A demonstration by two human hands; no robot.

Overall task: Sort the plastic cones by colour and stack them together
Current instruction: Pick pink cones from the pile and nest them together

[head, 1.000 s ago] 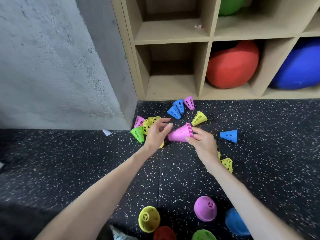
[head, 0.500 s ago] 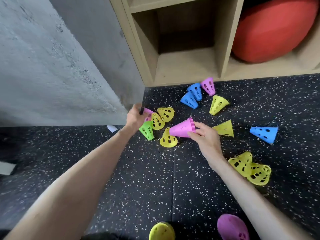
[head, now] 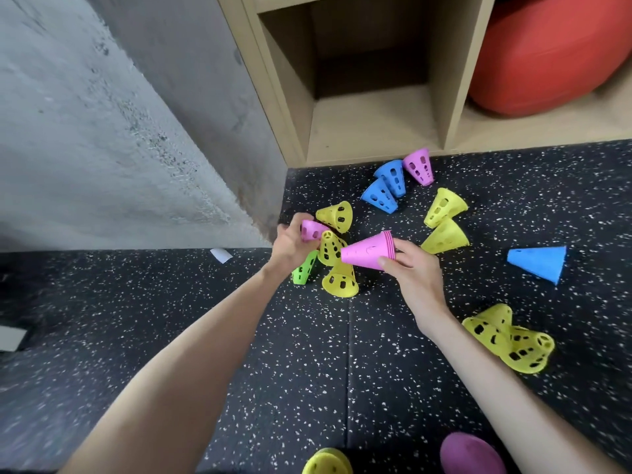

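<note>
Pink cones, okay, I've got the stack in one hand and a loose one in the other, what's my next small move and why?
Probably bring the loose pink cone in your left hand across and slip it over the tip of the pink stack your right hand holds by its wide end. The stack's tip already points toward the left hand, the two match in colour, and another pink cone by the shelf waits.
</note>
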